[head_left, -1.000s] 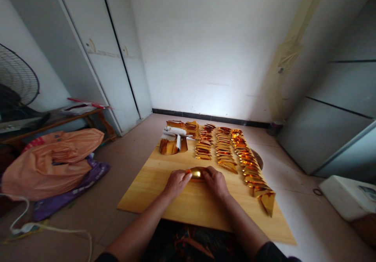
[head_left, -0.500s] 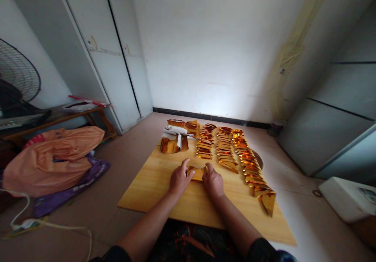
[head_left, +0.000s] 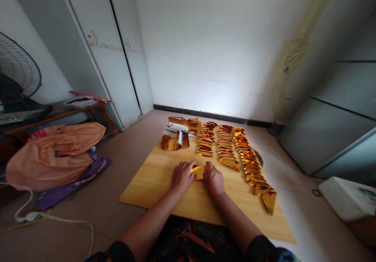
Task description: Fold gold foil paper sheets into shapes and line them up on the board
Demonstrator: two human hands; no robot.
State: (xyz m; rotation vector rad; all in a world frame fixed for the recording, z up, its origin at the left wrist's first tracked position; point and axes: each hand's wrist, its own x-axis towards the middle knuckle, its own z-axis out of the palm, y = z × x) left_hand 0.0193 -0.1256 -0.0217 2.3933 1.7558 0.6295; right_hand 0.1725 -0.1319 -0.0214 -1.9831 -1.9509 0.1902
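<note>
Gold foil sheet (head_left: 197, 171) on wooden board (head_left: 152, 183), pinched between left hand (head_left: 182, 176), right hand (head_left: 213, 179) fingers.

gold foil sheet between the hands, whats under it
The gold foil sheet lies on the wooden board. The left hand and right hand cover its ends, hiding anything beneath.

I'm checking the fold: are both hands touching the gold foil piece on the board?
Touching. The head view shows the left hand and right hand pressing the gold foil piece from either side.
</note>
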